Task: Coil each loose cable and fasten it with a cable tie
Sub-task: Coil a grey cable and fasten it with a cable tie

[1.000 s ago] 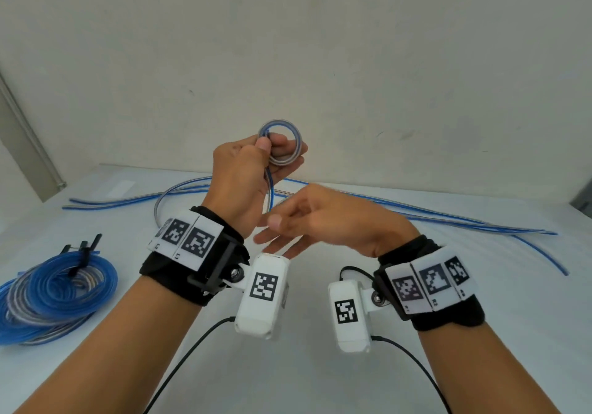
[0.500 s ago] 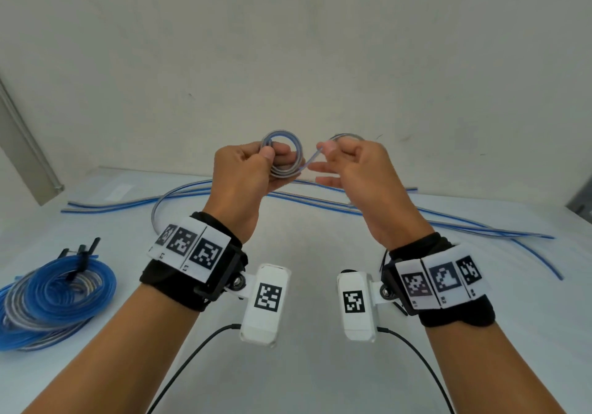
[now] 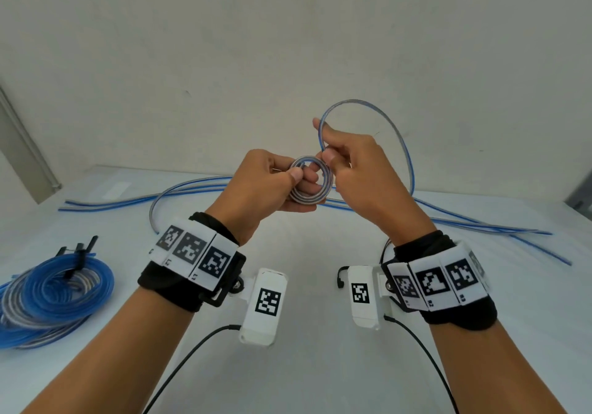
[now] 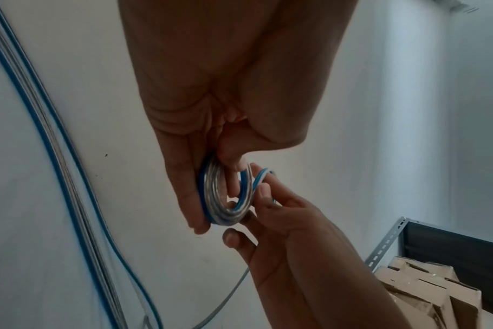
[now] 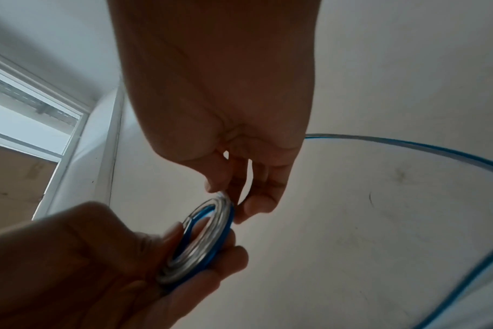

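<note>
Overhead, left hand [image 3: 269,183] pinches coil [image 3: 310,180] | right hand [image 3: 354,167] pinches cable [image 3: 400,138] | white table [image 3: 307,365], plain wall [image 3: 288,45]

White table [image 3: 304,365] carries loose blue cables [image 3: 480,226] and tied coils [image 3: 54,292].

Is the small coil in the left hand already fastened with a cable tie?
No: the small coil is held only by the left hand, no tie shows on it, and the right hand grips its loose strand.
</note>
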